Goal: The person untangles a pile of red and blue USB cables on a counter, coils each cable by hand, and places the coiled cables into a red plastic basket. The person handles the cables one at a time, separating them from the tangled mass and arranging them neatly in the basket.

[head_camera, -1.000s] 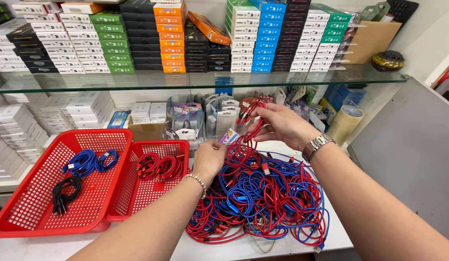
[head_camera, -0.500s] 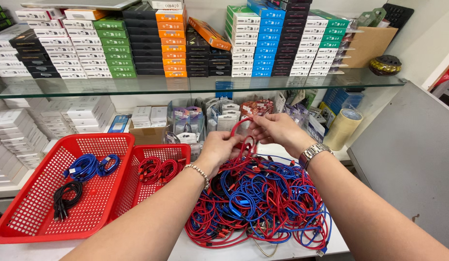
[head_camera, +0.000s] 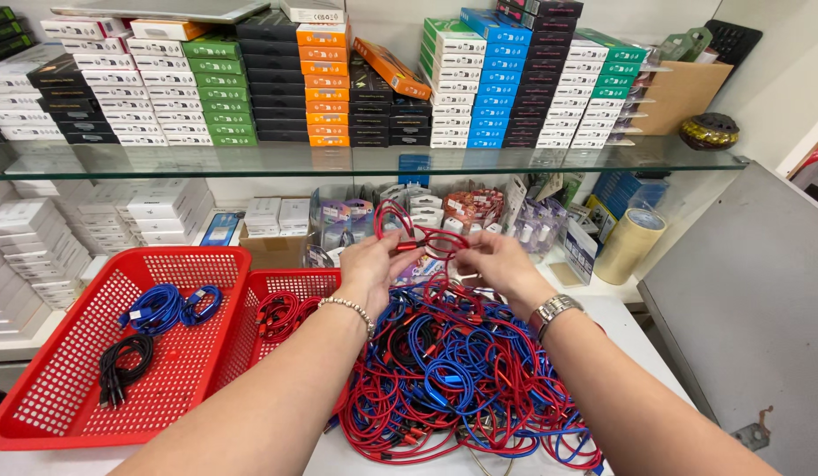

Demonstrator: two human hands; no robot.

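1. The left hand (head_camera: 367, 269) pinches a red cable (head_camera: 424, 238), fingers closed on its looped end.
2. The right hand (head_camera: 497, 264) grips the same cable from the other side — held up just above the tangled pile of red and blue cables (head_camera: 462, 379).
3. Beside the pile, two red baskets (head_camera: 70, 388) hold sorted coils — blue, black, red.

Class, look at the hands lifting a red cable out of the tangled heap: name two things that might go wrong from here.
1. The red cable, held between the left hand and right hand, runs down into the tangled red and blue cable heap; pulling may tighten knots or drag others along.
2. The heap reaches the white table's front edge, so loops might slide off.
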